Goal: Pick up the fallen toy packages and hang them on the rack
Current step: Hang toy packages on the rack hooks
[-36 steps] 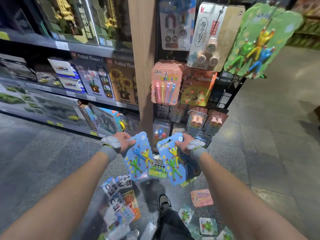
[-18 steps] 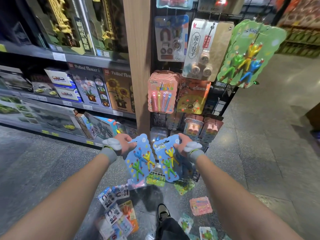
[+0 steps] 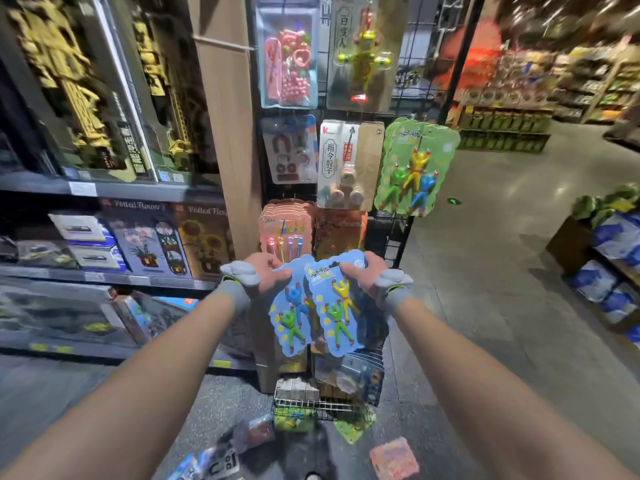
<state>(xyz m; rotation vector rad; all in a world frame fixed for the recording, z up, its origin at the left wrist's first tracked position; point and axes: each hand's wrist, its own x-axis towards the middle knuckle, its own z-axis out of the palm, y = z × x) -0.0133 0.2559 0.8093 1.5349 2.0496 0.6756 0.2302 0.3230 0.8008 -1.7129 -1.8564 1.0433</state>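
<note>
You've got one blue pkg per hand: left hand [image 3: 266, 275] clamped on left pkg [image 3: 290, 315], right hand [image 3: 363, 271] on right pkg [image 3: 337, 306], both in front of the rack [image 3: 403, 237]. Neither hung yet; several pkgs, e.g. pink pkg [image 3: 394, 457], lie on the floor [image 3: 485, 271].

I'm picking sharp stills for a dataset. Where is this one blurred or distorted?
Head view: the blue packages and both hands, left and right, are fairly sharp; the far store aisle and floor packages smear with motion blur; wide-angle bending curves the shelves.
</note>
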